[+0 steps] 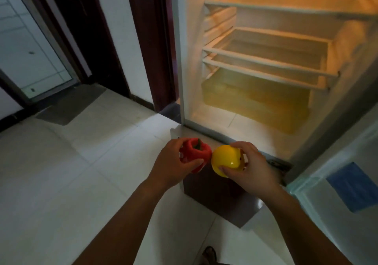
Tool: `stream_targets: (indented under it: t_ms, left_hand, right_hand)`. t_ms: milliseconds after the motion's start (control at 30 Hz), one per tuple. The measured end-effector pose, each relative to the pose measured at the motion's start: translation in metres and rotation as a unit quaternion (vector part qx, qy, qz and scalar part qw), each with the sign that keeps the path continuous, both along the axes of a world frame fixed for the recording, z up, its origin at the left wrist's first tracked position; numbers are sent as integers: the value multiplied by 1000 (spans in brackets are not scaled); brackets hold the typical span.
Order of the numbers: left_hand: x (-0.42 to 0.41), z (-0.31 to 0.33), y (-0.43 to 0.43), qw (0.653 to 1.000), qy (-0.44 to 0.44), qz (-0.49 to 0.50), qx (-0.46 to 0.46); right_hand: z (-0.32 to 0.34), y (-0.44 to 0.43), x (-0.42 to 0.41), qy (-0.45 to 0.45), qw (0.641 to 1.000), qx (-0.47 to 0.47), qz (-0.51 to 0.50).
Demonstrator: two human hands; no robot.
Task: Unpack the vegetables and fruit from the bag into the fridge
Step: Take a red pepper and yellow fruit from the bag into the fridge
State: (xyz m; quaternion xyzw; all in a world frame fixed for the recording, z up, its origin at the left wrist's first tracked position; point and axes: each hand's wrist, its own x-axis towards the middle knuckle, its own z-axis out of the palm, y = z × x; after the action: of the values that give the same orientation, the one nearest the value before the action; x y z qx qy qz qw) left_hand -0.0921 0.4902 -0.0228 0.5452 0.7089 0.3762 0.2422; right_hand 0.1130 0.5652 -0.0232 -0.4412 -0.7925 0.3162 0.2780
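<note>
My left hand [173,163] grips a red bell pepper [197,151] with a dark stem on top. My right hand [253,165] grips a round yellow fruit or pepper [226,158]. The two items almost touch, side by side, just in front of the fridge's bottom sill. The fridge [266,60] stands open and lit, with bare wire-edged shelves [266,60] and a yellowish crisper drawer [255,99] at the bottom. No bag is in view.
The open fridge door [347,183] stands at the right with a blue patch on it. A dark brown box or stool [216,193] sits on the tiled floor under my hands. A dark doorway and a grey mat [69,105] lie to the left.
</note>
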Motion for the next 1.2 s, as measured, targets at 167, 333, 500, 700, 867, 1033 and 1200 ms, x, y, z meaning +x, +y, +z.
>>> stream_targets:
  t_ms: [167,333,500,700,867,1033,1200]
  left_hand:
    - [-4,6,70,1000,-11,-23,-3]
    - [-3,5,127,997,-47,-62,-16]
    - [-5,10,177,993,-57,-101,-6]
    - [-26,31,235,986,-43,-156,24]
    - [-37,55,276,975,-59,-206,59]
    - [-56,68,297,968,-75,-227,70]
    - [-64,86,313,965,-116,-219,87]
  right_hand:
    - [3,55,-2,-4,999,-12,-36]
    - [3,93,4,0,997,-9,-78]
    - [10,120,6,-3,990,2,-140]
    - [30,157,-9,13,983,56,-174]
    - [42,186,-17,43,974,89,-204]
    - [47,201,-31,45,967,87,-237]
    - [58,209,-31,57,958,106,-261]
